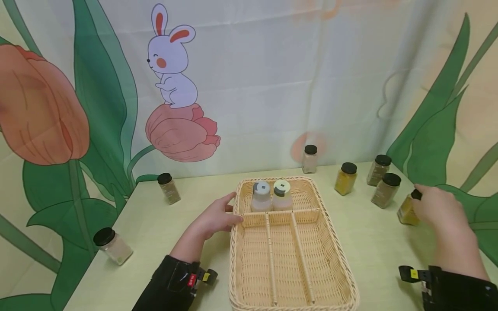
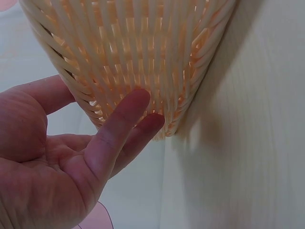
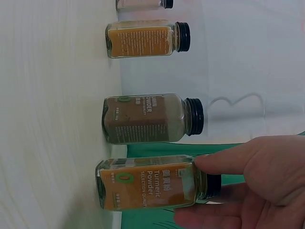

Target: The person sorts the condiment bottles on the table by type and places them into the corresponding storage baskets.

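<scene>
A wicker basket (image 1: 337, 242) with dividers sits in front of me on the table. Two shaker bottles stand in its far compartment: one with a grey lid (image 1: 262, 190), one with a pale yellow lid (image 1: 282, 188). My left hand (image 1: 213, 219) touches the basket's left side, its fingers fairly straight against the weave (image 2: 138, 52). At the right, my right hand (image 1: 443, 209) pinches a black-capped jar of turmeric powder (image 3: 147, 186) near its neck, thumb on one side and fingers on the other. The jar stands upright, its base at the tabletop. A cumin powder jar (image 3: 143, 119) stands beside it.
Black-capped spice jars stand around: a brown one (image 1: 378, 170) and a yellow one (image 1: 345, 179) at the back right, a pale one (image 1: 309, 160) by the backdrop. At left are a brownish jar (image 1: 169, 190) and a pale jar (image 1: 116, 248). A printed cloth (image 1: 253, 108) hangs behind.
</scene>
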Motion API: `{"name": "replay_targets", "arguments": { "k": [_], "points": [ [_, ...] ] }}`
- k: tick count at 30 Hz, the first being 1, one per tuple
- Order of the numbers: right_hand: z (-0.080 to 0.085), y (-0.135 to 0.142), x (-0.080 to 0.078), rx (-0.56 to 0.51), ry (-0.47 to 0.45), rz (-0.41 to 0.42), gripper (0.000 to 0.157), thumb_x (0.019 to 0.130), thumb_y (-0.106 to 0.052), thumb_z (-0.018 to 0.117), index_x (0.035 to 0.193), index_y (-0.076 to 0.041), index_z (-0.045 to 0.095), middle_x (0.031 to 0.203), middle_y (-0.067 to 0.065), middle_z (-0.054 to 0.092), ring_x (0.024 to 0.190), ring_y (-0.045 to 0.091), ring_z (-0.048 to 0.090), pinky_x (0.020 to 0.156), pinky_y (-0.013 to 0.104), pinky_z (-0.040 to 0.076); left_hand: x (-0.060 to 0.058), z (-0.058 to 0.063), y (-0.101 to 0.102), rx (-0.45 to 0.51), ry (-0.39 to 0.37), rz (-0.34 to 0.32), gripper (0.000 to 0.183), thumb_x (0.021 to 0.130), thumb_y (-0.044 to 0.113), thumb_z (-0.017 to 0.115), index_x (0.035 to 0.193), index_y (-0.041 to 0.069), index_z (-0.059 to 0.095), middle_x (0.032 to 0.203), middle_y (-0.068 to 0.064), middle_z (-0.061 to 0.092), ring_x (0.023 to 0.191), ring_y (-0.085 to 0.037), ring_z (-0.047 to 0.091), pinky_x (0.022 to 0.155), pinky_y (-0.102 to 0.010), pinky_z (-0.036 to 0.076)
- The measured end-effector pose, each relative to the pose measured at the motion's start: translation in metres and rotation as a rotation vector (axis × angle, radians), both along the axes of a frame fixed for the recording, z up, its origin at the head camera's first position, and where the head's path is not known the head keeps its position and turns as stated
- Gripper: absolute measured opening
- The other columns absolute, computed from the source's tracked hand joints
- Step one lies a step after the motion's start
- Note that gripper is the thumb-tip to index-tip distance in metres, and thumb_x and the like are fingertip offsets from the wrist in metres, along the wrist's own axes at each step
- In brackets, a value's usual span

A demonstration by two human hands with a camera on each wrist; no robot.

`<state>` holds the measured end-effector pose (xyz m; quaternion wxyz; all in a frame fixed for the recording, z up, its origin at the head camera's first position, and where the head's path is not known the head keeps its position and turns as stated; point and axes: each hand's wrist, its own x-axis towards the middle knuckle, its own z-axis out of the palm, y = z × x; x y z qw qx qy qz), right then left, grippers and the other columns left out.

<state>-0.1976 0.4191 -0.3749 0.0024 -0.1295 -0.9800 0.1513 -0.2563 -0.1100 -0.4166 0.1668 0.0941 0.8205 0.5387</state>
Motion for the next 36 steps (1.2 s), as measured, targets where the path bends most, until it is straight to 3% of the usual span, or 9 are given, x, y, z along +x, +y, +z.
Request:
{"name": "replay_targets", "arguments": {
  "k": [19, 28, 36],
  "points": [
    [0.004, -0.003, 0.003, 0.064, 0.025, 0.016, 0.057, 0.094, -0.02, 0.051, 0.141, 0.008, 0.033, 0.128, 0.045, 0.033, 0.104, 0.064, 0.035, 0.081, 0.071, 0.039, 0.0, -0.001, -0.001, 0.037, -0.001, -0.014, 0.09, 0.08, 0.008, 0.073, 0.153, 0.016, 0.021, 0.126, -0.026, 0.049, 0.082, -0.025, 0.066, 0.066, -0.038, 0.059],
    [0.014, -0.01, 0.007, 0.076, 0.046, 0.022, 0.058, 0.094, -0.024, 0.051, 0.14, 0.007, 0.035, 0.127, 0.044, 0.036, 0.1, 0.062, 0.039, 0.074, 0.067, 0.043, 0.001, -0.001, -0.001, 0.026, 0.004, -0.013, 0.09, 0.08, 0.009, 0.073, 0.153, 0.017, 0.021, 0.126, -0.026, 0.049, 0.083, -0.025, 0.066, 0.067, -0.038, 0.059],
    [0.023, -0.018, 0.013, 0.08, 0.093, 0.033, 0.059, 0.095, -0.03, 0.052, 0.141, 0.004, 0.037, 0.128, 0.042, 0.037, 0.104, 0.063, 0.036, 0.075, 0.07, 0.041, 0.0, 0.001, 0.0, 0.026, -0.001, -0.008, 0.089, 0.08, 0.008, 0.073, 0.152, 0.015, 0.022, 0.126, -0.027, 0.049, 0.083, -0.024, 0.066, 0.068, -0.038, 0.059]
  ]
}}
